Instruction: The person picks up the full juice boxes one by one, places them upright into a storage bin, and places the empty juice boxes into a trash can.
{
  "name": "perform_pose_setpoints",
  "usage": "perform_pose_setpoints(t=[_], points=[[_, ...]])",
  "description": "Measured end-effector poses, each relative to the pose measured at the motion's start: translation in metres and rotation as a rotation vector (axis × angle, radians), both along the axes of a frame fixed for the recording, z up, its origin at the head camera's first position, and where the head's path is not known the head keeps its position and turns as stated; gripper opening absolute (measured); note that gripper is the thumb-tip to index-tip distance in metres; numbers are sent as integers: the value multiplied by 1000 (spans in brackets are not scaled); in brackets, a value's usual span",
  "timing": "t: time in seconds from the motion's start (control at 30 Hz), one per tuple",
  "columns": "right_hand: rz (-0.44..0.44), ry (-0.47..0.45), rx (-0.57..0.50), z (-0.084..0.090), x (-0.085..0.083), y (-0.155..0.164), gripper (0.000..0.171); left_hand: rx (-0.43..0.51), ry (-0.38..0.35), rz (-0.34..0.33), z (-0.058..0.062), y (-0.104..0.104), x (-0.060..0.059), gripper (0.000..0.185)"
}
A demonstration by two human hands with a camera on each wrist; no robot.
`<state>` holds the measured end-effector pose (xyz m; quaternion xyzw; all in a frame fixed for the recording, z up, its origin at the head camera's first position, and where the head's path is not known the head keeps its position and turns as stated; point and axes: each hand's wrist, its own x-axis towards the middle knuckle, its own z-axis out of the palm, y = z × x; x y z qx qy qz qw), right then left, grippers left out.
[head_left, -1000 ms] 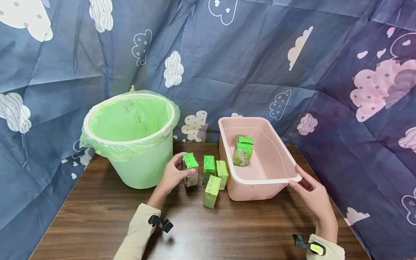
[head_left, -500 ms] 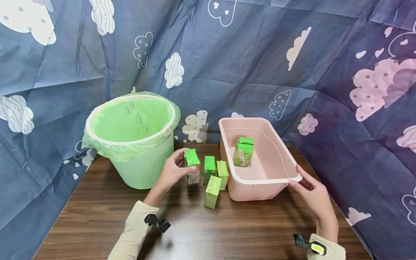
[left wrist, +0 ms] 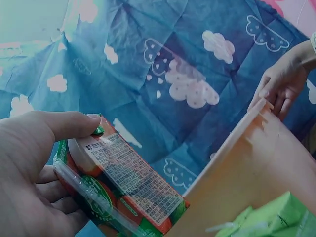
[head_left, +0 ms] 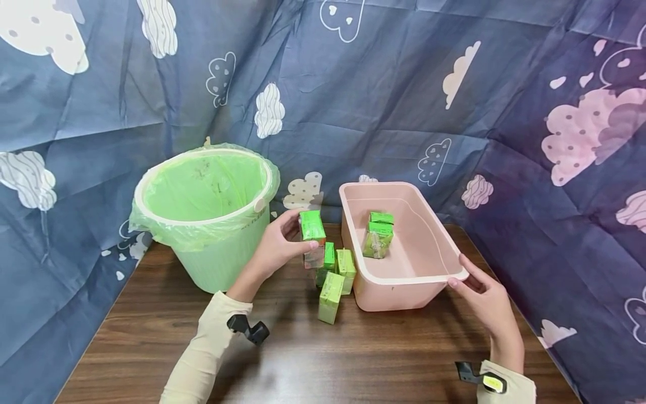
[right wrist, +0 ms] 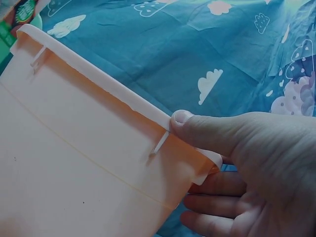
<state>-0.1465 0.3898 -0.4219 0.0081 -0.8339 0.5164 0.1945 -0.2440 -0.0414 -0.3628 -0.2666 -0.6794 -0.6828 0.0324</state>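
Drink carton, held between thumb and fingers of the left hand. If carried low, it may topple the green carton at 5 o'clock or catch the pink tub at 3 o'clock. The right hand grips the tub's 4 o'clock corner; a tug could shift it.

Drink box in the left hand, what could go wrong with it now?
The left hand might drop the drink box, since only one hand holds it up. The box might also knock over the dark green box that it partly hides. And the pink tub could shift if the right hand, gripping its corner, pulls.
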Motion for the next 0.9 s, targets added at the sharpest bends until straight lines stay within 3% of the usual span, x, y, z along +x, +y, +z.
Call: perform_pose_setpoints(t=[0.33, 0.67, 0.9], points=[[82, 38, -176, 0, 0, 3, 63, 15, 5, -64, 27, 26, -4, 67], [73, 23, -97, -1, 1, 4, 64, 56, -32, -142, 48, 58, -26, 61], [60, 10, -92, -2, 0, 4, 64, 83, -35, -178, 54, 82, -44, 57]])
